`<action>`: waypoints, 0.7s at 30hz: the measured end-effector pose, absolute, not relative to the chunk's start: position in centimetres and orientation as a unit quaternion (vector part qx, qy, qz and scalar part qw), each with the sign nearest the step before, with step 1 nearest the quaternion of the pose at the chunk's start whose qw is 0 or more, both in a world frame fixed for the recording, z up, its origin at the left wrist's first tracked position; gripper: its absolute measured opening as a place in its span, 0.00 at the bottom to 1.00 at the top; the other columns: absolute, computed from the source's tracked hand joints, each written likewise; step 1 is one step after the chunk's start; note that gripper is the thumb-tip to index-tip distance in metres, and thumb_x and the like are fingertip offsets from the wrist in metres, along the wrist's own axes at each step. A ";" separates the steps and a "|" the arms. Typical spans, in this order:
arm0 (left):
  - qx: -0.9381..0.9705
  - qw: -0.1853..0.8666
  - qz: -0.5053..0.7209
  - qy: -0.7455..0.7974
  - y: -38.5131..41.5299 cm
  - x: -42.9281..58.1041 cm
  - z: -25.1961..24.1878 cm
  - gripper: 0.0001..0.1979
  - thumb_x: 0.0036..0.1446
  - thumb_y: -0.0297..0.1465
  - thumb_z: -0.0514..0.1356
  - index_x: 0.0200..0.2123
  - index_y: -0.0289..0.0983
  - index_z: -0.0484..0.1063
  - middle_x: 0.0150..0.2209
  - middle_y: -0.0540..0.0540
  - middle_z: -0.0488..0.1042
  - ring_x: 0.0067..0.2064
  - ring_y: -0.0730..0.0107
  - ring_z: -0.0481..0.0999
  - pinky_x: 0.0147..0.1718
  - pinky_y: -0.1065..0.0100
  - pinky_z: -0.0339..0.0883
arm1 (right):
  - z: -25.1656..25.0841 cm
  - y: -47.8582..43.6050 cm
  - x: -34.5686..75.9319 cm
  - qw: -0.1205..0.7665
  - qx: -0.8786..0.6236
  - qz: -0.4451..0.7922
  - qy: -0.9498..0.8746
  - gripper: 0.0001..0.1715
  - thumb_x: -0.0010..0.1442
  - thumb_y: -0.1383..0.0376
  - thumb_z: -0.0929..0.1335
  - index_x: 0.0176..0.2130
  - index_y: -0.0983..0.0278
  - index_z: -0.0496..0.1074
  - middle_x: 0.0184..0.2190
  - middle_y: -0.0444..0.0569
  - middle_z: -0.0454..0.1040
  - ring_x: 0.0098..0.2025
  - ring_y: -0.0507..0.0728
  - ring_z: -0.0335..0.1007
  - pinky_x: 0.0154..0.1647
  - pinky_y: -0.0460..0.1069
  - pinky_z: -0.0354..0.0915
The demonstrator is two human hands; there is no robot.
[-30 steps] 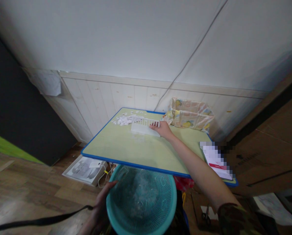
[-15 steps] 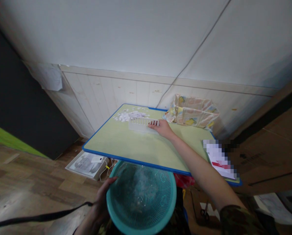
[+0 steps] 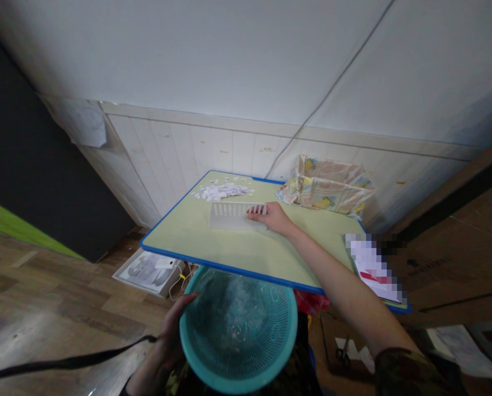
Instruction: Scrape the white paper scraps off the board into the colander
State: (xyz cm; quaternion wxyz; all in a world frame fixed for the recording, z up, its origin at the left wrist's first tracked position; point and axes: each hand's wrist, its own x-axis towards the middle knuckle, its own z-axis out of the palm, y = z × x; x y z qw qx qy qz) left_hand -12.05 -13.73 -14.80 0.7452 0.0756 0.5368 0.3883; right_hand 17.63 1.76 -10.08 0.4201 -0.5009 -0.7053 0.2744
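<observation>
My right hand (image 3: 273, 217) reaches across the table and is closed on the right end of a white slotted plastic piece (image 3: 229, 219), which has a row of openings along its top. Just beyond that piece lies a heap of small white paper scraps (image 3: 223, 191), with a gap of bare tabletop between them. Below the front edge, my left hand (image 3: 175, 324) grips the left rim of a round turquoise plastic colander (image 3: 277, 360). Clear, shiny material (image 3: 240, 313) shows inside the colander; its kind I cannot make out.
The pale green table (image 3: 188, 231) has a blue rim and stands near the wall. A patterned fabric bin (image 3: 332, 190) sits at its back right, a blurred booklet (image 3: 372, 272) at the right. An open white box (image 3: 147, 272) and scissors (image 3: 343, 355) lie lower down.
My right hand has drawn the white slotted plastic piece slightly nearer, away from the paper scraps. The left hand stays on the colander's rim. The view has shifted slightly.
</observation>
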 end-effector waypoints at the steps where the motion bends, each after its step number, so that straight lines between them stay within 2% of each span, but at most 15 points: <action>1: 0.080 0.745 0.391 0.535 -13.7 -12.1 -14.9 0.08 0.64 0.26 0.58 0.33 0.28 0.75 0.28 0.37 0.79 0.26 0.59 0.79 0.26 0.64 0.74 | -10.3 2.0 17.2 0.423 -0.502 0.273 -0.703 0.25 0.52 0.46 0.73 0.34 0.66 0.81 0.24 0.45 0.76 0.26 0.53 0.66 0.27 0.46 0.58; 6: 0.079 0.753 0.384 0.529 -13.8 -11.8 -14.6 0.08 0.64 0.25 0.57 0.37 0.25 0.74 0.27 0.37 0.79 0.24 0.59 0.79 0.26 0.63 0.75 | -10.8 3.1 15.5 0.449 -0.507 0.253 -0.691 0.23 0.53 0.49 0.73 0.36 0.66 0.82 0.25 0.44 0.78 0.27 0.53 0.67 0.29 0.46 0.59; 11: 0.074 0.752 0.375 0.537 -13.9 -11.7 -14.3 0.10 0.64 0.26 0.57 0.43 0.24 0.73 0.28 0.37 0.79 0.26 0.58 0.79 0.28 0.62 0.76 | -10.7 3.3 17.8 0.473 -0.520 0.239 -0.670 0.24 0.54 0.48 0.73 0.39 0.66 0.82 0.31 0.48 0.81 0.32 0.56 0.72 0.33 0.47 0.62; 16: 0.073 0.750 0.386 0.533 -13.8 -12.0 -14.7 0.06 0.64 0.26 0.58 0.38 0.27 0.73 0.28 0.37 0.79 0.28 0.57 0.80 0.32 0.61 0.77 | -10.7 2.8 19.6 0.448 -0.517 0.255 -0.684 0.27 0.50 0.45 0.74 0.32 0.67 0.81 0.22 0.43 0.74 0.24 0.52 0.63 0.26 0.46 0.57; 21: 0.070 0.748 0.370 0.546 -13.7 -12.1 -14.4 0.11 0.64 0.27 0.57 0.32 0.27 0.73 0.26 0.37 0.78 0.23 0.60 0.78 0.26 0.63 0.75 | -10.3 2.2 19.2 0.430 -0.496 0.282 -0.700 0.30 0.50 0.43 0.74 0.33 0.68 0.81 0.23 0.44 0.75 0.24 0.50 0.63 0.26 0.46 0.57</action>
